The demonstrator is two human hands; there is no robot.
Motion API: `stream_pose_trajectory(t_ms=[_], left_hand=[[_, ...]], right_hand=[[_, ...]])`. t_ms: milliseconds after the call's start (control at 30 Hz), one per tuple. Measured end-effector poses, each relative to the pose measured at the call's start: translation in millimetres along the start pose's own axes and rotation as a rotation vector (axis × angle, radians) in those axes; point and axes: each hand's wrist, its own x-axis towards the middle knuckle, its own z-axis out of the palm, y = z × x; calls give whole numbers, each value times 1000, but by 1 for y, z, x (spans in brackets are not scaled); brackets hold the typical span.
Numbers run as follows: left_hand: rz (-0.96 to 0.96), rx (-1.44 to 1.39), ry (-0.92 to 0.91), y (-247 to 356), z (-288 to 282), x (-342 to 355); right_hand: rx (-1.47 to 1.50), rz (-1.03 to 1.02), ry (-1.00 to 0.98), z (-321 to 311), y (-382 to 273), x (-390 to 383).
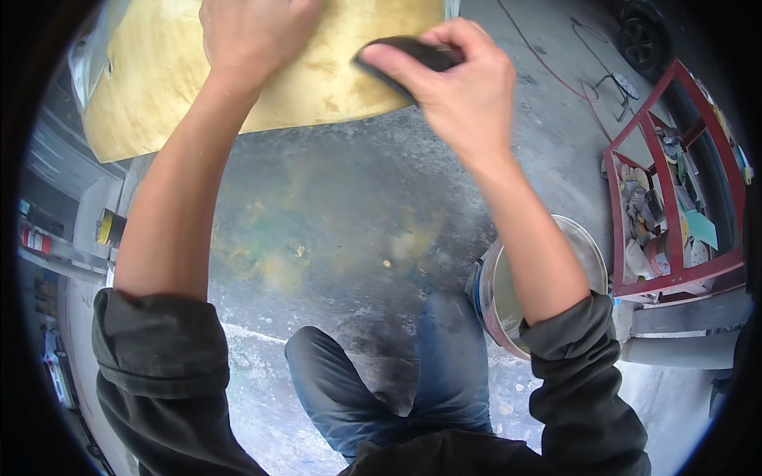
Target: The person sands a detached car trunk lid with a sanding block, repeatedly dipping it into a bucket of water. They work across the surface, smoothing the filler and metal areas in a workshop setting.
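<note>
A large curved panel [159,79] coated in dull yellow fills the top left. My left hand [254,32] lies flat on its surface near the top edge of the picture, fingers out of view. My right hand [460,79] grips a dark sanding block [413,55] and presses it against the panel's lower right part. Both forearms reach up from rolled dark grey sleeves.
A metal bucket [579,246] with pale liquid stands on the stained concrete floor [341,214] by my right elbow. A red metal rack [675,198] holding sanding discs and scraps is at the right. My knees in blue jeans [397,373] are below. Shelves with cans [111,226] lie left.
</note>
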Motion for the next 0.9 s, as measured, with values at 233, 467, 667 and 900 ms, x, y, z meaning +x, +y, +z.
stream_pose_trajectory(t_ms=[233, 467, 667, 900], left_hand=[[12, 3, 20, 1, 1, 2], [1, -13, 19, 6, 3, -1], [11, -10, 51, -1, 3, 1], [25, -64, 0, -4, 2, -1]], right_hand=[[-18, -203, -60, 6, 23, -13], [-2, -162, -36, 9, 16, -29], [5, -192, 91, 22, -14, 21], [-217, -230, -91, 12, -21, -4]])
